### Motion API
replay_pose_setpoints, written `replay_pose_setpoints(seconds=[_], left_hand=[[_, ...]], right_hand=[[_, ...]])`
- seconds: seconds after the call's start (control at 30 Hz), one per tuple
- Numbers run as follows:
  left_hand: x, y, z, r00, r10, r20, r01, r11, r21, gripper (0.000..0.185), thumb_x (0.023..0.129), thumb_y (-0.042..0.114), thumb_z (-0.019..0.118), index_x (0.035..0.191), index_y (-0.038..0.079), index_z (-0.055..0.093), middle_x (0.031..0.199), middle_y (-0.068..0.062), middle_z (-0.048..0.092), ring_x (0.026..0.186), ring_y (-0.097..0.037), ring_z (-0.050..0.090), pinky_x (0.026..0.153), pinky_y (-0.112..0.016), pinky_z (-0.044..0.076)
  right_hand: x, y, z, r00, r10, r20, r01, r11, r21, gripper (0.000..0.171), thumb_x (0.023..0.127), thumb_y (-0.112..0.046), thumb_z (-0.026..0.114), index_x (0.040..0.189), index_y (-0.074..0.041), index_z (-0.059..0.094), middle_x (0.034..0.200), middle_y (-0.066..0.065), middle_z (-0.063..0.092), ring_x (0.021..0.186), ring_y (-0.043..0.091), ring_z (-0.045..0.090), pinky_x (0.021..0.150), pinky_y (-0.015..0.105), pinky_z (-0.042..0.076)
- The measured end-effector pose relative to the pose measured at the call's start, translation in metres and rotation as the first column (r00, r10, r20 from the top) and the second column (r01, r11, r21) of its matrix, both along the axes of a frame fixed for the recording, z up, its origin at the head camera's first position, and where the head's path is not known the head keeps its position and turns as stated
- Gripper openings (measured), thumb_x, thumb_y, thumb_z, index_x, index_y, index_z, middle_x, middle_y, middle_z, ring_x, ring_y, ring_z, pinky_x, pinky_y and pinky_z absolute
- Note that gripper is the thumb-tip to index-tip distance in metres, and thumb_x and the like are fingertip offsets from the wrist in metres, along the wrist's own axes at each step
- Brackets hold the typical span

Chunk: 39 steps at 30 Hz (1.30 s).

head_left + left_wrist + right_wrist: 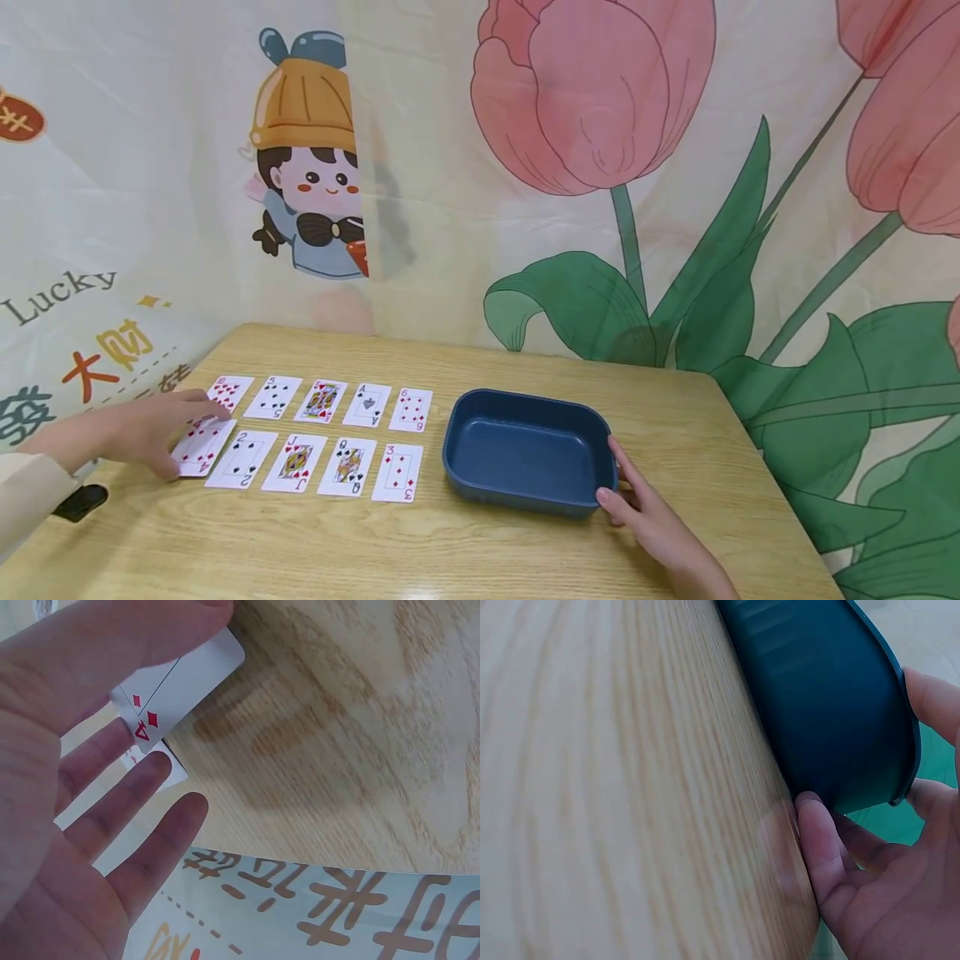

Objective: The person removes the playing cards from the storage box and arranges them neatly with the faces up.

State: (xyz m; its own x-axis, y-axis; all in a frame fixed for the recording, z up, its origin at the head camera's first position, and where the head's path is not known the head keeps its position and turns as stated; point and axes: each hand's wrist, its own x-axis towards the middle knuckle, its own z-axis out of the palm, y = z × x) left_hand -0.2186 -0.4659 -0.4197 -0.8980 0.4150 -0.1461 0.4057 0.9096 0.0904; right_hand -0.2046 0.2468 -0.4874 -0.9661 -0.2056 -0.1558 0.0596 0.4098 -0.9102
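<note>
Ten playing cards lie face up in two rows on the wooden table [465, 558]. My left hand [193, 440] pinches the four of diamonds [206, 450] at the near row's left end, thumb on top, and the card sits askew. In the left wrist view the thumb covers that card [199, 667] and my other fingers [150, 825] are stretched out below it. A dark blue tray [525, 402] stands empty to the right of the cards. My right hand [609, 471] rests against its near right corner, and the thumb [814, 825] touches the tray's wall [817, 697].
Beside the held card lie the two of spades [242, 459], a jack [294, 462], a queen [347, 467] and the three of diamonds [397, 472]. A small black object [78, 502] sits at the table's left edge. Printed cloth [600, 208] hangs close behind the table.
</note>
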Motion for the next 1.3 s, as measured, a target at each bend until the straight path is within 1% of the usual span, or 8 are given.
replay_pose_setpoints(seconds=[0.07,0.2,0.27,0.57,0.83,1.07,1.17,1.3], left_hand=[[0.000,-0.001,-0.001,1.000,0.004,0.011,-0.004,1.000,0.005,0.085,0.061,0.026,0.097,0.138,0.013,0.065,0.134,-0.011,0.060,0.113,-0.028,0.059,0.096,-0.056,0.051],[-0.001,-0.004,-0.003,0.998,0.041,0.042,-0.041,0.999,-0.003,0.085,0.061,0.023,0.098,0.139,0.015,0.065,0.137,-0.015,0.059,0.116,-0.032,0.058,0.097,-0.062,0.050],[-0.002,-0.005,-0.004,0.998,0.052,0.047,-0.052,0.999,-0.007,0.085,0.061,0.022,0.099,0.140,0.015,0.065,0.138,-0.016,0.059,0.115,-0.032,0.058,0.097,-0.062,0.050],[0.000,-0.010,-0.005,0.995,0.071,0.064,-0.071,0.997,0.001,0.086,0.061,0.018,0.097,0.141,0.017,0.065,0.136,-0.010,0.058,0.108,-0.025,0.056,0.090,-0.049,0.051],[0.003,-0.013,-0.006,0.994,0.079,0.075,-0.080,0.997,0.012,0.090,0.060,0.019,0.097,0.144,0.017,0.063,0.141,-0.015,0.056,0.113,-0.028,0.057,0.092,-0.053,0.052],[0.005,-0.016,-0.007,0.997,0.042,0.072,-0.045,0.998,0.043,0.094,0.059,0.019,0.095,0.147,0.013,0.061,0.139,-0.013,0.056,0.106,-0.021,0.056,0.084,-0.037,0.051],[0.006,-0.015,-0.007,0.997,0.045,0.069,-0.048,0.998,0.046,0.094,0.059,0.018,0.094,0.147,0.013,0.061,0.139,-0.011,0.056,0.105,-0.018,0.054,0.081,-0.031,0.049],[0.010,-0.014,-0.007,0.994,0.067,0.081,-0.071,0.996,0.052,0.093,0.061,0.017,0.094,0.148,0.013,0.061,0.140,-0.013,0.055,0.105,-0.021,0.053,0.078,-0.030,0.047]], right_hand=[[0.000,0.000,0.000,1.000,-0.007,0.004,0.007,1.000,0.001,0.078,0.106,-0.038,0.066,0.169,-0.042,0.021,0.162,0.020,0.039,0.116,0.026,0.062,0.085,0.034,0.055],[-0.001,0.001,-0.002,1.000,-0.014,0.010,0.014,1.000,0.001,0.079,0.105,-0.040,0.067,0.168,-0.044,0.021,0.163,0.019,0.039,0.117,0.025,0.062,0.086,0.034,0.055],[-0.001,0.001,-0.002,1.000,-0.012,0.006,0.012,1.000,0.000,0.079,0.105,-0.040,0.068,0.168,-0.044,0.021,0.163,0.019,0.039,0.117,0.025,0.062,0.086,0.034,0.055],[-0.001,0.001,-0.001,1.000,0.003,-0.014,-0.003,1.000,0.004,0.078,0.106,-0.038,0.067,0.168,-0.044,0.021,0.165,0.020,0.036,0.114,0.025,0.063,0.085,0.034,0.055],[-0.001,0.001,-0.002,1.000,0.004,-0.005,-0.004,1.000,-0.002,0.077,0.106,-0.038,0.066,0.169,-0.043,0.021,0.165,0.020,0.036,0.117,0.026,0.063,0.086,0.034,0.055],[-0.001,0.002,-0.001,1.000,-0.007,-0.002,0.007,1.000,0.016,0.077,0.106,-0.041,0.066,0.168,-0.044,0.021,0.164,0.019,0.037,0.117,0.025,0.062,0.086,0.034,0.055],[0.000,0.001,0.001,1.000,-0.004,0.000,0.004,1.000,0.015,0.077,0.106,-0.041,0.065,0.169,-0.044,0.020,0.164,0.020,0.038,0.118,0.026,0.062,0.086,0.034,0.055],[0.000,0.000,0.002,1.000,0.009,-0.010,-0.009,1.000,0.012,0.076,0.107,-0.039,0.065,0.169,-0.043,0.020,0.162,0.019,0.039,0.116,0.026,0.063,0.085,0.033,0.055]])
